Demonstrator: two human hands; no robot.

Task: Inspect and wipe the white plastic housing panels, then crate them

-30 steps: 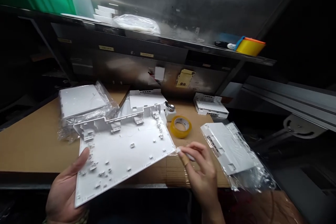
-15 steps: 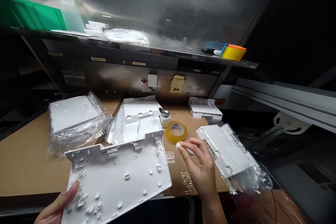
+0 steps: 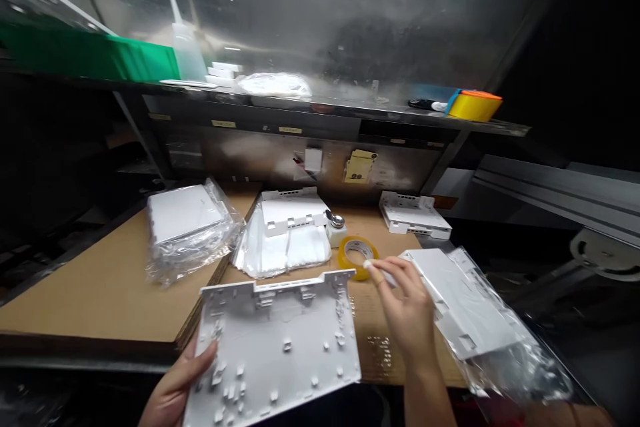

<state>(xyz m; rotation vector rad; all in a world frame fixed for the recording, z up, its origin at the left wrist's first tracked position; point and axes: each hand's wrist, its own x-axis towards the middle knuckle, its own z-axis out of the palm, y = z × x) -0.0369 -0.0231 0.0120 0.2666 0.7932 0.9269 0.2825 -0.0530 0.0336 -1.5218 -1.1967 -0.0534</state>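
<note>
My left hand (image 3: 183, 377) grips the left edge of a white plastic housing panel (image 3: 265, 353), thumb on its inner face, which has several small clips and posts. The panel is tilted toward me over the front edge of the bench. My right hand (image 3: 407, 307) is raised to the right of the panel, apart from it, with thumb and fingers pinched on a small white wad (image 3: 369, 265); its material is too small to tell. Just behind those fingertips lies a roll of yellow tape (image 3: 345, 255). A small white pump bottle (image 3: 336, 230) with a metal top stands behind the tape.
Bagged white housings lie at left (image 3: 183, 213) and right (image 3: 470, 310). Another housing (image 3: 295, 210) rests on a stack of clear bags (image 3: 280, 255), and one more (image 3: 415, 215) stands at the back right. Cardboard (image 3: 115, 300) covers the bench. A metal shelf (image 3: 340, 110) runs above.
The view has swung left, so the scene sits farther right. My left hand has tipped the panel into a steeper tilt. My right hand keeps its pinch on the white wad.
</note>
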